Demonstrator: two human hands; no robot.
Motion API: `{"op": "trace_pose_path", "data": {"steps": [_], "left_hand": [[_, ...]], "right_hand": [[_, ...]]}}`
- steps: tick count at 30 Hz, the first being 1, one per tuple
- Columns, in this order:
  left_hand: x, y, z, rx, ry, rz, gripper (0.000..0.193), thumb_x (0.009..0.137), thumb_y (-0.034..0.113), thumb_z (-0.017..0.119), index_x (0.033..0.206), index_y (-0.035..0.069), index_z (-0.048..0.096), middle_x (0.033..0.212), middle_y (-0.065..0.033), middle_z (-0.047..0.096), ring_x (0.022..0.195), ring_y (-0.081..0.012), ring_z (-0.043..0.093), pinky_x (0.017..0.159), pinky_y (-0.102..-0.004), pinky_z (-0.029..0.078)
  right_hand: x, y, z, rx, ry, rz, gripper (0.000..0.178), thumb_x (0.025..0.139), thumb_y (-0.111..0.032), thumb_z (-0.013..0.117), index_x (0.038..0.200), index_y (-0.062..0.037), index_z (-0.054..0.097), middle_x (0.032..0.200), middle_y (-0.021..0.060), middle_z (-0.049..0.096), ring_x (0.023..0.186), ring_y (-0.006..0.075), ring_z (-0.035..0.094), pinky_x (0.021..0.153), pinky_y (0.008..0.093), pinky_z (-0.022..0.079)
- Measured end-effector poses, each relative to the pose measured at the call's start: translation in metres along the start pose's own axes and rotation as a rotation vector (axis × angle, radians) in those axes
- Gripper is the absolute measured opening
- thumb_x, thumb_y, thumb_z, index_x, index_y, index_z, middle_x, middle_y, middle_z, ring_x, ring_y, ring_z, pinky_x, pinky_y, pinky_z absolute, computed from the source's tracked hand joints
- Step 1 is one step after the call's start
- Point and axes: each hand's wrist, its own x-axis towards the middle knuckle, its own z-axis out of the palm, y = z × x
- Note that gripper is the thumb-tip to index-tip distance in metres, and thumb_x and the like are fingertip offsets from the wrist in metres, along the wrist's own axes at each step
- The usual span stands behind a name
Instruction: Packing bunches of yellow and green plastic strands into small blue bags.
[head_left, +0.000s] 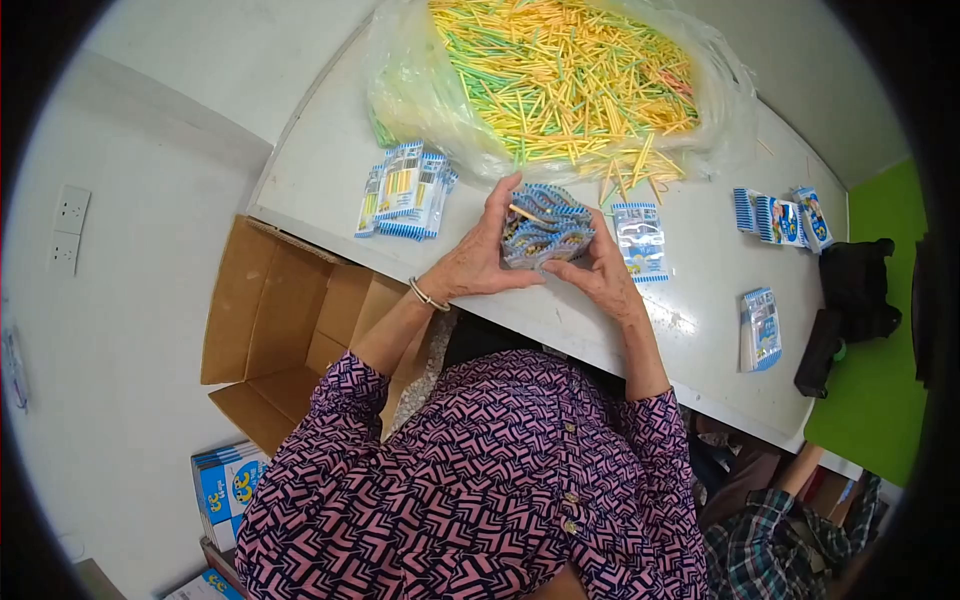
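Note:
Between my two hands is a bundle of small blue-and-white packets (pixel 546 228), held upright above the table's near edge with the wavy ends facing up. My left hand (pixel 478 252) is closed round its left side, thumb along the near side. On the right side, my right hand (pixel 608 282) grips the same bundle, its thumb also at the front. One thin yellowish stick pokes up at the bundle's left; what the packets contain is mostly hidden. Just right of my right hand lies a flat, clear-fronted packet (pixel 640 242). A pile of filled packets (pixel 405 190) lies left of my left hand.
A large clear plastic bag (pixel 410 100) lies open at the back, heaped with thin yellow, green and orange sticks (pixel 570 85). More packets (pixel 785 220) and a black device (pixel 858 290) are at right. An open cardboard box (pixel 270 310) stands lower left. Another person's checked sleeve (pixel 770 530) shows lower right.

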Motion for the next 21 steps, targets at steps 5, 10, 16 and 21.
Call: {"op": "trace_pose_path", "data": {"steps": [5,10,16,21], "left_hand": [[-0.001,0.016,-0.013,-0.129,0.071,0.007,0.087,0.074,0.019,0.077,0.141,0.005,0.023,0.14,-0.016,0.033,0.129,-0.027,0.036,0.106,-0.038,0.032],[0.004,0.026,-0.02,0.042,0.21,0.054,0.032,0.083,0.006,0.065,0.113,0.002,0.057,0.127,-0.0136,0.048,0.119,-0.0231,0.046,0.099,-0.0346,0.038],[0.026,0.053,-0.016,0.244,0.229,0.158,0.011,0.083,0.001,0.062,0.093,0.001,0.064,0.116,-0.0114,0.056,0.108,-0.0239,0.053,0.089,-0.0325,0.044],[0.041,0.074,-0.03,0.501,0.233,0.318,0.011,0.079,-0.001,0.064,0.089,0.001,0.062,0.113,-0.0121,0.057,0.105,-0.0281,0.053,0.087,-0.0341,0.044]], "right_hand": [[-0.001,-0.001,0.002,0.159,0.07,-0.012,0.069,0.074,-0.001,0.073,0.133,-0.0034,0.037,0.121,0.0071,0.054,0.113,0.0165,0.05,0.099,0.0315,0.039],[-0.001,-0.003,0.003,0.135,0.069,-0.013,0.067,0.074,-0.001,0.073,0.132,-0.0033,0.039,0.121,0.0064,0.054,0.112,0.0157,0.05,0.098,0.031,0.039],[-0.002,-0.004,0.004,0.127,0.079,-0.037,0.067,0.074,-0.006,0.074,0.132,-0.0039,0.039,0.116,0.0079,0.057,0.107,0.0156,0.054,0.095,0.03,0.042],[-0.002,-0.004,0.002,0.12,0.07,0.011,0.063,0.076,-0.003,0.073,0.13,-0.0035,0.04,0.118,0.0065,0.055,0.11,0.0148,0.051,0.097,0.03,0.04]]}}
